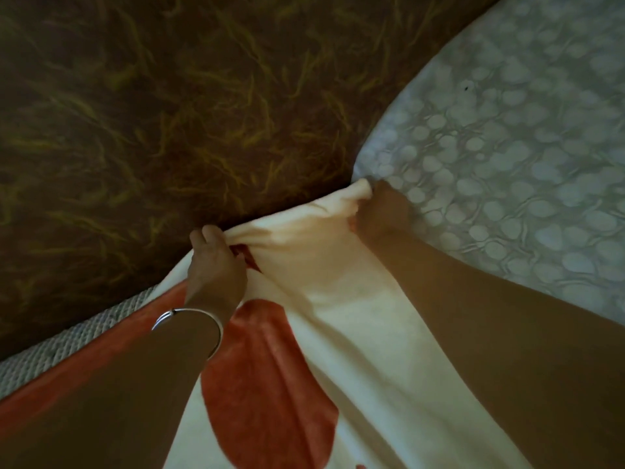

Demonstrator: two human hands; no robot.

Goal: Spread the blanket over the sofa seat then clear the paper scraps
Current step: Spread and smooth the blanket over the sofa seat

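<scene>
At the far left, a strip of grey woven seat cover [67, 343] shows along the foot of the brown sofa back [152, 113], whose dark fabric carries yellowish streaks and fills the upper left of your view. Just right of that strip runs the orange border of the blanket [338, 326], which lies over the sofa seat beneath both your forearms, cream with large orange patches.

Your left hand [213, 262] sits at the seam where the seat meets the sofa back. Its fingers are curled around a bunched fold of the blanket's top edge, gripping it against the back cushion. A silver bangle [189, 319] circles that wrist.

Between your two hands the cream edge of the blanket is pulled into a ridge that follows the seam upward to the right.

Your right hand [384, 209] is clenched on the blanket's corner, right where the brown back meets the pale patterned cover [507, 147]. The knuckles face you, and the corner of cloth pokes out above the fist.

The pale cover, with its raised rounded pattern, fills the right side; a tiny dark speck [467, 88] sits on it, well away from your hand.
</scene>
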